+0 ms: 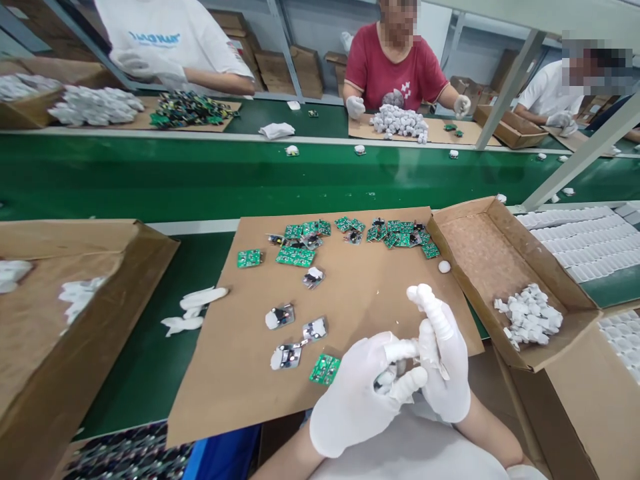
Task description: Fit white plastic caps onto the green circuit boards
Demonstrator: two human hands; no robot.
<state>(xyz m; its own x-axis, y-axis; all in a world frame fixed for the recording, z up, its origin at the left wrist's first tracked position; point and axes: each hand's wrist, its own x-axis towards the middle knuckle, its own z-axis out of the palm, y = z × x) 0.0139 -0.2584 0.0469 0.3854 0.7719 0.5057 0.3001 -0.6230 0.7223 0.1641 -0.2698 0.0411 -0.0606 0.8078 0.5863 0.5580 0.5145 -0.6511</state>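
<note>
My left hand (357,390), in a white glove, is closed around a small circuit board (385,380) that is mostly hidden by the fingers. Close against it, my gloved right hand (447,357) has its thumb and fingers bent at the left fingertips; what they pinch, if anything, is hidden. Just left of my hands a green circuit board (325,369) lies on the cardboard sheet (365,300). Beyond it are several boards with white pieces on them, such as one board (287,357) near the middle. Several green boards (295,256) lie along the sheet's far edge.
At right, a cardboard tray (480,280) holds a pile of small white pieces (533,313). A large carton (125,287) stands at left, with white finger cots (203,300) beside it. A green conveyor belt (200,177) runs across; three co-workers sit beyond it.
</note>
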